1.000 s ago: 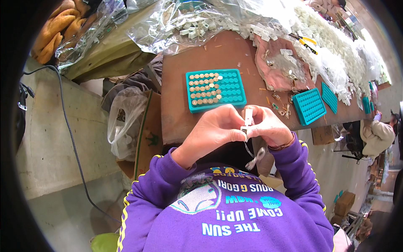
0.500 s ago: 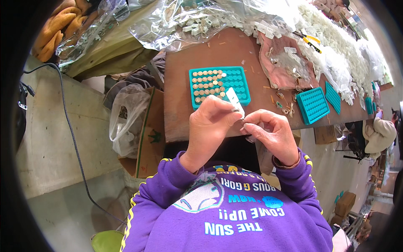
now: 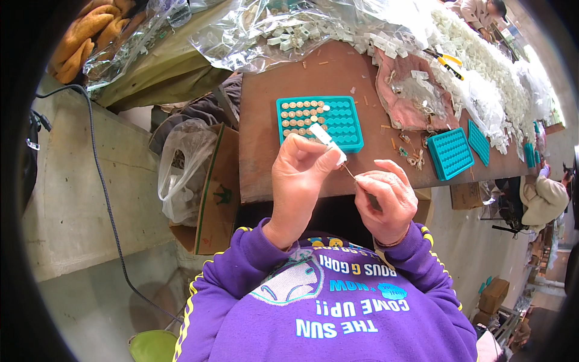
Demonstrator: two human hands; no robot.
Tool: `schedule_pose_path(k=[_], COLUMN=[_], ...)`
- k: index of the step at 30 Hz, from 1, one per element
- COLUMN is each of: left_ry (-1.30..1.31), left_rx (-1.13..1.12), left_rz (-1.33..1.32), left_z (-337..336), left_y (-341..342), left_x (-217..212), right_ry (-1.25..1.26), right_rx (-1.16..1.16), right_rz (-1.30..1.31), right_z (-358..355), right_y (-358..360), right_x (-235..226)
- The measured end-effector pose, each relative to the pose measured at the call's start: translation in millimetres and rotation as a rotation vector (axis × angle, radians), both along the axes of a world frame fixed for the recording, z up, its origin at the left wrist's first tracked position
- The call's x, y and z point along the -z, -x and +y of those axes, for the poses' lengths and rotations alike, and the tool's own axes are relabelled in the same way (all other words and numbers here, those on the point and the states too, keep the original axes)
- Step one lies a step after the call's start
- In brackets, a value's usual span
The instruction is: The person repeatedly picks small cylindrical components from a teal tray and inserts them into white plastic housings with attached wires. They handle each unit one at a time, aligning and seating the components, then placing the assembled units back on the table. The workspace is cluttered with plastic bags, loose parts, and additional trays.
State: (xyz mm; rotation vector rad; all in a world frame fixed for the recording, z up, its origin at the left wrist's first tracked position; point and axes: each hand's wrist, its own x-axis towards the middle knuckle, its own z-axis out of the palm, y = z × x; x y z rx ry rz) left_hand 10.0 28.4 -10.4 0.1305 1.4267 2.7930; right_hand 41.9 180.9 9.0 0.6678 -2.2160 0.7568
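Pinching a small white plastic piece (image 3: 326,140) in closed fingers, the left hand (image 3: 300,175) held it above the surface (image 3: 265,151); the right hand (image 3: 386,199) gripped a thin metal pin (image 3: 349,171) meeting it. Steady, aligned insertion seemed wise. Three teal trays showed: nearest (image 3: 338,123) partly filled, two (image 3: 449,154) (image 3: 479,140) apparently empty.

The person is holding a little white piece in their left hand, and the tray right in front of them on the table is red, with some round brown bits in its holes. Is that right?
Not quite. The tray is teal, not red, as the head view shows. The rest holds: the left hand pinches a little white piece, and round brown bits fill some of the tray's holes.
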Motion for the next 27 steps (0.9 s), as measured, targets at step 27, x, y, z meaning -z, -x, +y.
schedule_pose_path(k=[27], left_ry=[0.25], left_rx=[-0.078], left_rz=[0.151], left_z=[4], left_y=[-8], left_x=[6], right_ry=[0.534], right_rx=[-0.111], right_rz=[-0.808], right_z=[0], right_y=[-1], right_x=[-13])
